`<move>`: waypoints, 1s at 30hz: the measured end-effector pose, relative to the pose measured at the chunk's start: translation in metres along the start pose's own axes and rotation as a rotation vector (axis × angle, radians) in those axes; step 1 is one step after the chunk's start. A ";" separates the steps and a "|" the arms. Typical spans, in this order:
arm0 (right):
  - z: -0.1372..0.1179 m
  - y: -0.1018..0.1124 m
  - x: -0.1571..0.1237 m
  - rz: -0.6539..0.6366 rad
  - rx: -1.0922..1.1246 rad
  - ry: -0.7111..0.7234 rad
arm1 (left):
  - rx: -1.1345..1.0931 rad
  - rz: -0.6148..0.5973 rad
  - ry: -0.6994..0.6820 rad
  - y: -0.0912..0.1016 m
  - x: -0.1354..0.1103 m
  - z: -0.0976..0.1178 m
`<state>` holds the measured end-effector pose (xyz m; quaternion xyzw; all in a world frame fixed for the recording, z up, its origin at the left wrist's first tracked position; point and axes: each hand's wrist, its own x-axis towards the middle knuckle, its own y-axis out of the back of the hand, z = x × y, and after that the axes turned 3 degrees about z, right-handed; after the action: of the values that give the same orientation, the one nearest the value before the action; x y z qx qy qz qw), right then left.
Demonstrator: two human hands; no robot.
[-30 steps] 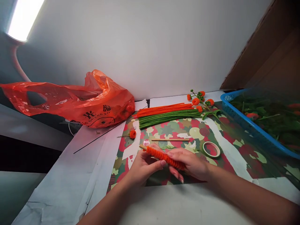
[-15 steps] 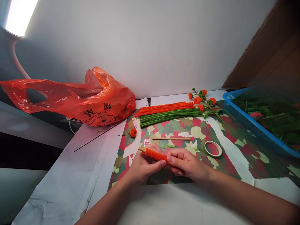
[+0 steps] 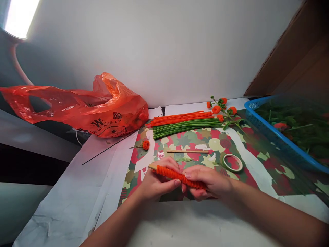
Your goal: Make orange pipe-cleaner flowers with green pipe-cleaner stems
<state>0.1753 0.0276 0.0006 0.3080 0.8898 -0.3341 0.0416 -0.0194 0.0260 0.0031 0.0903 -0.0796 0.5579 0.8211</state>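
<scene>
Both my hands hold a wooden stick wrapped in a coil of orange pipe cleaner (image 3: 177, 176) just above the patterned paper (image 3: 257, 161). My left hand (image 3: 156, 181) pinches the stick near its bare left end, thumb against the coil. My right hand (image 3: 209, 182) is closed around the coil's right end. A second bare wooden stick (image 3: 187, 151) lies on the paper just beyond my hands. A roll of green tape (image 3: 232, 162) rests to the right of my right hand.
Bundles of orange and green pipe cleaners (image 3: 185, 123) lie further back, with small orange pompom flowers (image 3: 221, 109) beside them. A single orange pompom on a wire (image 3: 145, 144) lies left. An orange plastic bag (image 3: 84, 108) sits at the back left, a blue basket (image 3: 280, 137) at the right.
The coil showed shorter half a second ago with my right hand slid left along it; now my right hand is back toward the right end and more coil shows.
</scene>
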 end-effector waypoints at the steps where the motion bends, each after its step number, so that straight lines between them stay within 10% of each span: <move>1: 0.001 0.001 0.000 -0.010 0.002 -0.004 | 0.016 -0.001 -0.006 0.001 0.001 0.001; 20: 0.010 -0.006 0.007 0.118 -0.013 0.072 | 0.143 -0.037 -0.031 -0.001 0.000 0.004; 30: 0.001 -0.003 0.002 0.139 -0.204 0.069 | -0.150 -0.037 0.084 -0.002 0.000 -0.005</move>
<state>0.1717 0.0266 0.0008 0.3747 0.8965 -0.2274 0.0649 -0.0180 0.0263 -0.0016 0.0065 -0.0851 0.5384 0.8383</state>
